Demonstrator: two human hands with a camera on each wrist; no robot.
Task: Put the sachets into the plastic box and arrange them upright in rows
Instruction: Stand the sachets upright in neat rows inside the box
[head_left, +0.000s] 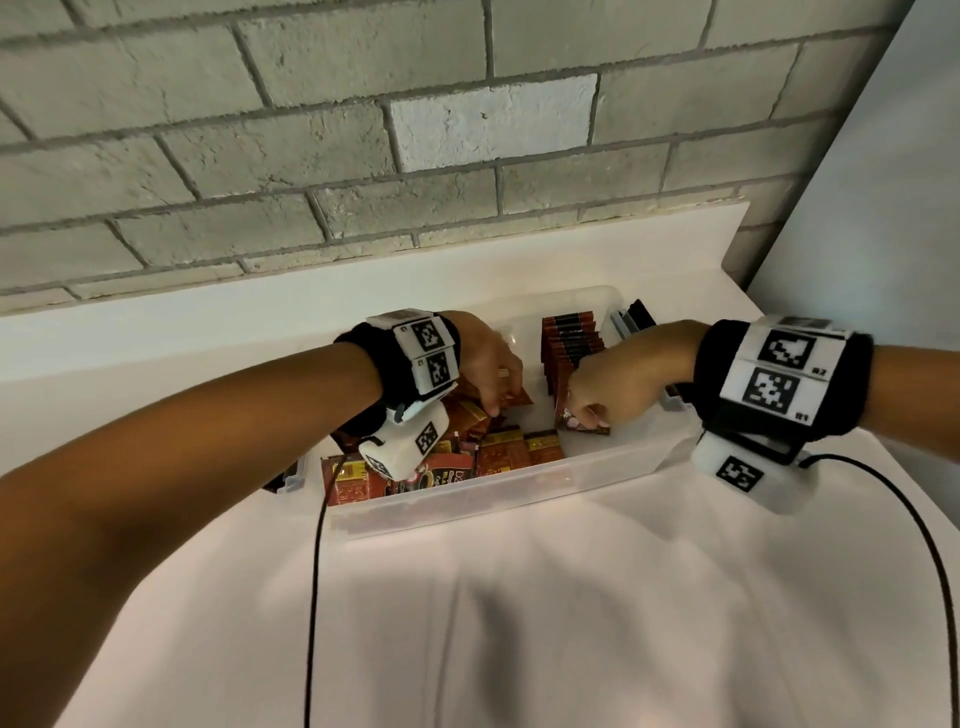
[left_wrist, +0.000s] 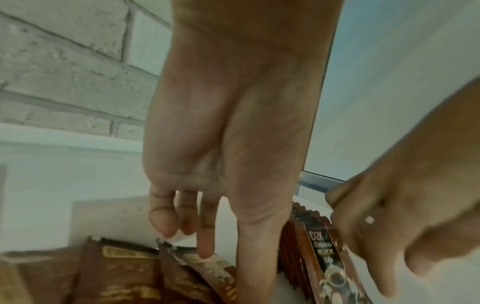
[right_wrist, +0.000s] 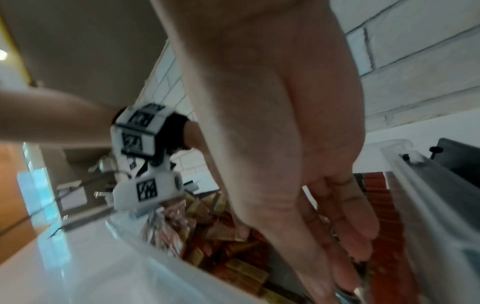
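The brown foil coffee sachet (head_left: 584, 426) sits at the near end of the 1 row of upright brown sachets (head_left: 569, 348) inside the clear rectangular plastic box (head_left: 467, 506). The right hand (head_left: 613, 395) pinches it from above with curled fingers. The left hand (head_left: 488, 364) reaches straight-fingered into the heap of loose red-brown sachets (head_left: 498, 452); I cannot tell whether it grips 1. If released too soon, the slick sachet could flop and tip the unsupported row.

Red-brown sachets (head_left: 498, 453), clear box (head_left: 467, 503), white table (head_left: 571, 623).
The sachets carry gold panels and black bands; the wall (head_left: 249, 156) is grey brick with one paler brick; the wristbands (head_left: 432, 358) are black, with white blocks bearing black-and-white square codes; the cable (head_left: 312, 597) is black.
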